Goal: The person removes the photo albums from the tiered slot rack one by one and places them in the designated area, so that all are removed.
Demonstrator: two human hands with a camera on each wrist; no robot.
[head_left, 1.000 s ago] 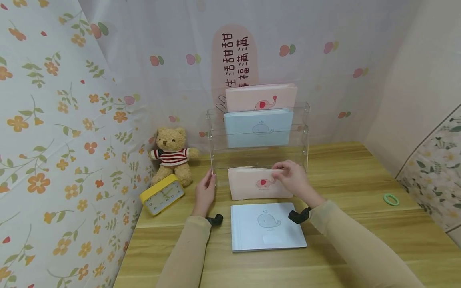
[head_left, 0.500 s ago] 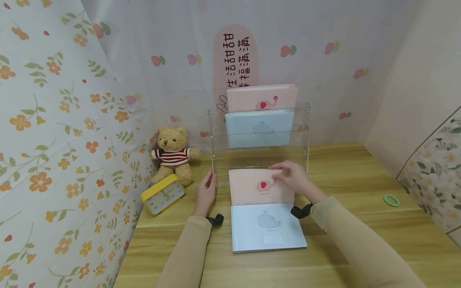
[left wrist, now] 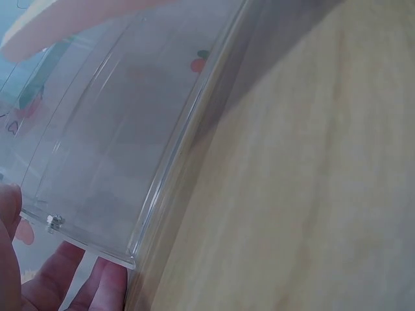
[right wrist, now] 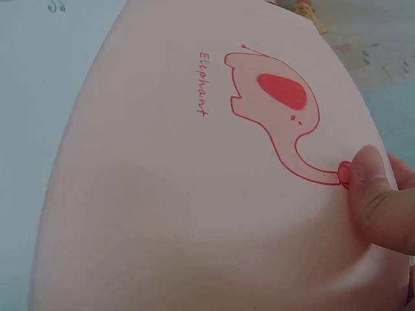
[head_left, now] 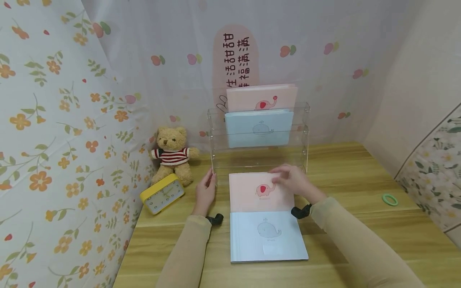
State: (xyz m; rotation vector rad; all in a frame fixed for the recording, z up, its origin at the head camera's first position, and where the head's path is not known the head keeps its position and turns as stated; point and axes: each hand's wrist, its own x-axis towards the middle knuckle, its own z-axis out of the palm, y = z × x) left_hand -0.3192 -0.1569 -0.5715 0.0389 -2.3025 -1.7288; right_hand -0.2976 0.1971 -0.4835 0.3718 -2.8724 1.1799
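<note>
In the head view my right hand pinches the upper right edge of a pink elephant booklet. Its thumb lies on the cover beside the trunk in the right wrist view. The booklet leans back in front of a clear acrylic rack, its lower edge at the top of a pale blue whale booklet lying on the table. My left hand holds the rack's left side panel, thumb and fingers on either side of its edge in the left wrist view. Another blue booklet and another pink booklet stand in the upper tiers.
A teddy bear in a striped shirt sits left of the rack. Before it leans a yellow clock. A green ring lies on the wooden table at the right. Patterned cloth hangs behind.
The pink booklet's lower edge has come toward me, so it leans further back. The flat blue booklet has slid slightly nearer to me. My left hand has stayed on the rack.
</note>
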